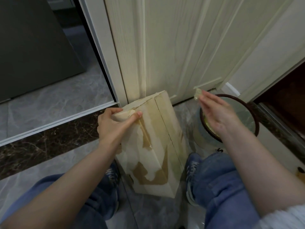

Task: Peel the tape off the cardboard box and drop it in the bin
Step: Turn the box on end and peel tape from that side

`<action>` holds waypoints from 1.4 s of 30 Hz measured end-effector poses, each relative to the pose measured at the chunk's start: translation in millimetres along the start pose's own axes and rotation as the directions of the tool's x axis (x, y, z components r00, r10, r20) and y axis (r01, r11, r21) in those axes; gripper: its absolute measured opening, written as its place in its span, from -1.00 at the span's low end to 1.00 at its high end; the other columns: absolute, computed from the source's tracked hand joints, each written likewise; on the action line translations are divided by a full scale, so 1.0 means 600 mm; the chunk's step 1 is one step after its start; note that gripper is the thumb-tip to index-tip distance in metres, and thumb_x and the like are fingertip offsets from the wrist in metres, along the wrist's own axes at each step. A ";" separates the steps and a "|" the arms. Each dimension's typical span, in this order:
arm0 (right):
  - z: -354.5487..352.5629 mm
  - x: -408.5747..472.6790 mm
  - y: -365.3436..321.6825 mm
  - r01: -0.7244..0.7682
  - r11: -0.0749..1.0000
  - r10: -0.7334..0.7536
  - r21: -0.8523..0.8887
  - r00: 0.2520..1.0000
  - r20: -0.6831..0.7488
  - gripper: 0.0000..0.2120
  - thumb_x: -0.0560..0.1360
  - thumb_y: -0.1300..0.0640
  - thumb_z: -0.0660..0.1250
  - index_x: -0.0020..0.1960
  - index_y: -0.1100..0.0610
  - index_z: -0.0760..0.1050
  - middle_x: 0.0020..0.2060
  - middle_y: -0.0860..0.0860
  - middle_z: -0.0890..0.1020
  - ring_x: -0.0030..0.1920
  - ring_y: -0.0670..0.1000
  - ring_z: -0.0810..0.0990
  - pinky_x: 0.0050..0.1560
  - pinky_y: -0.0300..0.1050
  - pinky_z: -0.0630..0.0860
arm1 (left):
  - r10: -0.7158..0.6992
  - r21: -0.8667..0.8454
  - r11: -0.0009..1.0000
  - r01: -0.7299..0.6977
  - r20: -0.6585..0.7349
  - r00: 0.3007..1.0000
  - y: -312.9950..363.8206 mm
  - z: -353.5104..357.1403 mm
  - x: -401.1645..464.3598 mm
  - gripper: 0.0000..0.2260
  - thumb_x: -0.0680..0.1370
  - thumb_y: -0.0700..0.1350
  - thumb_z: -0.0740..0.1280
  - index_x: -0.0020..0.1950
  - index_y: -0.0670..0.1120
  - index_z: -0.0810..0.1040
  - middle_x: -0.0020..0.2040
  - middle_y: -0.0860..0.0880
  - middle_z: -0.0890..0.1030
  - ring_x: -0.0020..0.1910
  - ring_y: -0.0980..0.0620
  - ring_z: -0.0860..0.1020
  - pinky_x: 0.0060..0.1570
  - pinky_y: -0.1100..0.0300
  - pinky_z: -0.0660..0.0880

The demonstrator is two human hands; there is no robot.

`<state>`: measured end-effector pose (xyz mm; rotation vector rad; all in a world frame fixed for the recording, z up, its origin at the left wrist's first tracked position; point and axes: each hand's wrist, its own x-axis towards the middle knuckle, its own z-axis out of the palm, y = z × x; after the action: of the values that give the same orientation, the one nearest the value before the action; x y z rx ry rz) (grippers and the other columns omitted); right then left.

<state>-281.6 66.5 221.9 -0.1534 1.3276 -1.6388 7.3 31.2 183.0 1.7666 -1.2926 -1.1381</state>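
No text, label, brand name or number can be read with certainty. The blue shoes (192, 169) carry pale markings on their tongues that look like letters, but they are too blurred to make out. On the floor (264, 146) beside the bin (252, 113) there is a small dark mark that could be a character; it is partly hidden and cannot be read. The cardboard box (165, 129) shows only torn paper and brown patches, with no print visible on the faces in view.
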 end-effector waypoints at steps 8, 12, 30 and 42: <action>-0.096 0.025 -0.032 0.057 0.885 -0.185 -0.461 0.953 -0.238 -0.88 0.44 0.20 0.52 -0.04 0.07 0.66 -0.15 -0.07 0.69 -0.15 -0.17 0.63 -0.20 -0.34 0.53 | -0.027 -0.026 0.999 0.029 0.053 0.998 0.022 0.042 -0.004 -0.19 -0.09 0.59 0.47 0.04 0.24 0.52 0.27 0.02 0.50 0.28 -0.10 0.49 0.27 -0.13 0.52; -0.126 0.046 -0.039 0.081 0.754 -0.310 -0.651 0.919 -0.245 -0.76 0.46 0.07 0.52 0.10 0.10 0.66 -0.08 -0.05 0.67 -0.16 -0.17 0.58 0.01 -0.24 0.52 | -0.022 -0.033 0.999 0.024 0.040 0.999 0.027 0.067 -0.003 -0.30 0.00 0.51 0.51 0.03 0.23 0.53 0.27 0.03 0.50 0.29 -0.09 0.48 0.28 -0.13 0.51; -0.188 0.157 -0.037 -0.137 0.700 -0.216 -0.701 0.895 -0.391 -0.71 0.66 0.09 0.20 0.15 0.27 0.57 -0.10 0.19 0.65 -0.23 0.08 0.69 -0.18 -0.13 0.67 | 0.018 0.035 0.999 -0.017 -0.008 1.000 0.034 0.097 0.003 -0.15 -0.06 0.61 0.45 0.11 0.21 0.54 0.30 0.04 0.49 0.31 -0.06 0.47 0.27 -0.13 0.52; -0.196 0.159 -0.037 -0.099 0.619 -0.331 -0.779 0.867 -0.373 -0.78 0.53 0.12 0.44 -0.09 0.14 0.40 -0.13 0.25 0.68 -0.31 0.12 0.65 -0.20 0.09 0.67 | 0.040 0.033 0.999 -0.039 -0.003 0.999 0.028 0.088 0.003 -0.15 -0.08 0.64 0.41 0.10 0.25 0.52 0.28 0.05 0.49 0.31 -0.06 0.47 0.26 -0.16 0.51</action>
<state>-416.7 74.2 150.4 -0.3740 2.4451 -1.0988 -47.0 23.7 176.3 1.7584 -1.3458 -1.0974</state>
